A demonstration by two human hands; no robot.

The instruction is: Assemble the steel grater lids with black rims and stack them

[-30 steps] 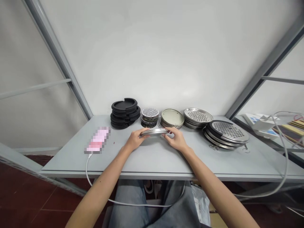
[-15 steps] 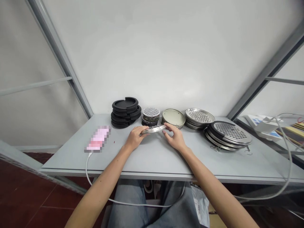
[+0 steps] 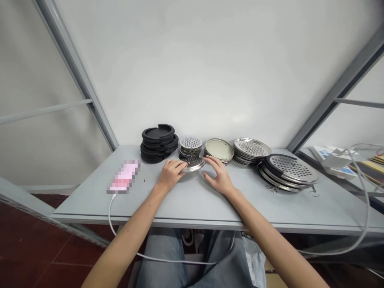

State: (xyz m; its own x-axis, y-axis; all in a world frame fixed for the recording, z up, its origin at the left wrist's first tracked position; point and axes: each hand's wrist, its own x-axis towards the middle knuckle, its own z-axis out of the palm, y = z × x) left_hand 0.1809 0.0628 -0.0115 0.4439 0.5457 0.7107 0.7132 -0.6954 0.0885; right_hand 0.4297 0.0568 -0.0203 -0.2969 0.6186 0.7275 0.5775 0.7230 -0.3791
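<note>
Near the middle of the grey table a round metal disc (image 3: pixel 193 164) with small holes is tilted off the surface. My left hand (image 3: pixel 171 174) grips its left edge, fingers on top. At the disc's right edge is my right hand (image 3: pixel 220 176), thumb and fingers apart; whether its fingertips touch the rim is hard to tell. Just behind the disc stand a stack of small perforated discs (image 3: pixel 191 143) and a stack of pale-bottomed round metal pieces (image 3: pixel 219 149).
Black rings (image 3: pixel 158 136) are stacked at the back left. Perforated metal plates (image 3: pixel 252 147) and larger black-and-silver discs (image 3: pixel 295 168) stand to the right. A blurred-out phone (image 3: pixel 123 176) with a white cable lies left. Metal posts flank the table (image 3: pixel 192 200).
The disc has tipped so that its perforated face now shows. My right hand's fingers have opened away from its rim, while my left hand keeps its hold.
</note>
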